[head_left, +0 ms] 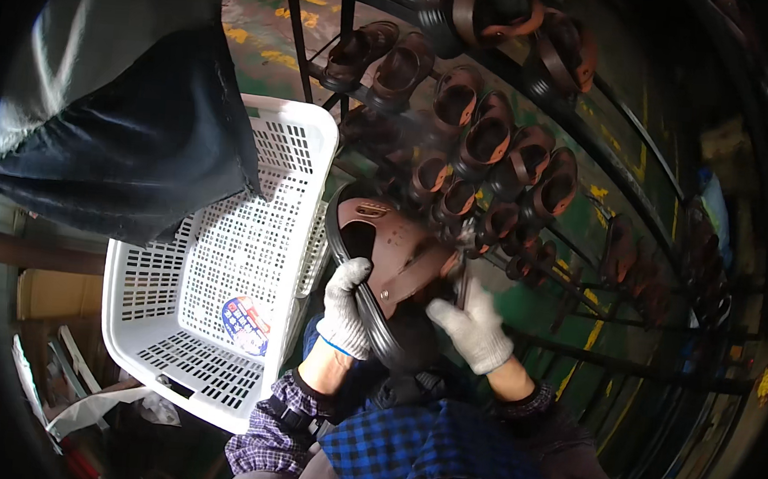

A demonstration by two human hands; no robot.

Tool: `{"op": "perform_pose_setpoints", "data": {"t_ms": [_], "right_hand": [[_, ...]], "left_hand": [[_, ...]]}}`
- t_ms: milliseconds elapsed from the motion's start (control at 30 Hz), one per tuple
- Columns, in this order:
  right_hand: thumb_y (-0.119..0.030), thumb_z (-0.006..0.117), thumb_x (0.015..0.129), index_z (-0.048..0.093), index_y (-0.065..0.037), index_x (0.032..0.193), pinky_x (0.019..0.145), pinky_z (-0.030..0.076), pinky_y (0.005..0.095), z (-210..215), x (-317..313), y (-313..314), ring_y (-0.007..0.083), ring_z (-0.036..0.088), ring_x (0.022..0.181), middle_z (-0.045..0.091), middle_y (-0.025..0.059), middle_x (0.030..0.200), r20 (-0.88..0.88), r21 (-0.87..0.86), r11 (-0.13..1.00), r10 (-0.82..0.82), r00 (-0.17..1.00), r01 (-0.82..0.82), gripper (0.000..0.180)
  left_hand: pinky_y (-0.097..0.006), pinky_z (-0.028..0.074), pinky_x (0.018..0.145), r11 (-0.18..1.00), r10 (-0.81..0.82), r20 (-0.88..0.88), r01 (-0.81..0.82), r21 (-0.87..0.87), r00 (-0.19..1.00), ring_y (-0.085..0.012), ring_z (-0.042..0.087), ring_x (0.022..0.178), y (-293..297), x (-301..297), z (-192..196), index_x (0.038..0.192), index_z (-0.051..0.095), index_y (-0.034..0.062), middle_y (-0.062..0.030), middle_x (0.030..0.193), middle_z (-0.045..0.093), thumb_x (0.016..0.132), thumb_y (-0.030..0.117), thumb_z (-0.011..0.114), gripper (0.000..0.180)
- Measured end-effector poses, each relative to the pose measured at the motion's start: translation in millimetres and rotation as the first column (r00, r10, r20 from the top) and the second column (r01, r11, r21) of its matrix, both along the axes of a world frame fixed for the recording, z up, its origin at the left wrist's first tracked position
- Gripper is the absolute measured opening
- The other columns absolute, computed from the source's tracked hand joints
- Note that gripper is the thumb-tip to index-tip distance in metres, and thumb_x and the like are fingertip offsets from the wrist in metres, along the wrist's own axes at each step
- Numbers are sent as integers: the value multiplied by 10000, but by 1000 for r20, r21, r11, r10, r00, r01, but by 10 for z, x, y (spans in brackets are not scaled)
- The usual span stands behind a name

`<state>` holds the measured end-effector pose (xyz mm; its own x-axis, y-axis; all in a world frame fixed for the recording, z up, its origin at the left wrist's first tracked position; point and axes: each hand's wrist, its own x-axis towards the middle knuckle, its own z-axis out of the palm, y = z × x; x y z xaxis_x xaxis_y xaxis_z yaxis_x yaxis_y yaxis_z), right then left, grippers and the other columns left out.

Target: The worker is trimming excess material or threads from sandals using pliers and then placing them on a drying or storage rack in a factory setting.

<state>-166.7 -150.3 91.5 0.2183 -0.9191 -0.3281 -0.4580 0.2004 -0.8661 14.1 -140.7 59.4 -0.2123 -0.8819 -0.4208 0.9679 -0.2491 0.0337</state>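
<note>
In front of my body I hold a brown clog-style sandal (pixel 401 254) with a thick black sole, tilted on its side. My left hand (pixel 346 312), in a white knit glove, is closed around the sole edge, with the thumb over the rim. On the other side, my right hand (pixel 477 328), also gloved, is closed at the sandal's strap end; its fingertips are slightly blurred and partly hidden. A small metal-coloured plate shows on the sandal's upper.
Left of me stands a white perforated plastic basket (pixel 112 287) with a round blue-and-red label inside. Dark cloth (pixel 142 134) hangs over its far left side. Ahead, a black metal rack (pixel 579 120) carries several brown sandals (pixel 487 140). Cardboard (pixel 59 295) lies at the left.
</note>
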Motion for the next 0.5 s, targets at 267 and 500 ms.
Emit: {"op": "perform_pose_setpoints", "data": {"t_ms": [267, 500], "right_hand": [[9, 520, 709, 425, 12, 1339, 985, 430, 331, -212, 36, -252, 296, 541, 1196, 572, 179, 1265, 179, -106, 994, 32, 983, -13, 637], [-188, 530, 976, 519, -3, 1214, 945, 434, 293, -1067, -318, 406, 163, 561, 1070, 582, 8, 1154, 721, 572, 819, -480, 500, -37, 302]], "left_hand": [[-466, 521, 858, 965, -234, -100, 243, 102, 967, -341, 617, 954, -148, 6, -365, 1275, 481, -11, -197, 1170, 603, 762, 229, 620, 583], [-447, 505, 918, 933, -255, 123, 211, 291, 959, -337, 605, 1011, -66, 61, -722, 1237, 506, 15, -166, 1132, 608, 703, 244, 632, 595]]}}
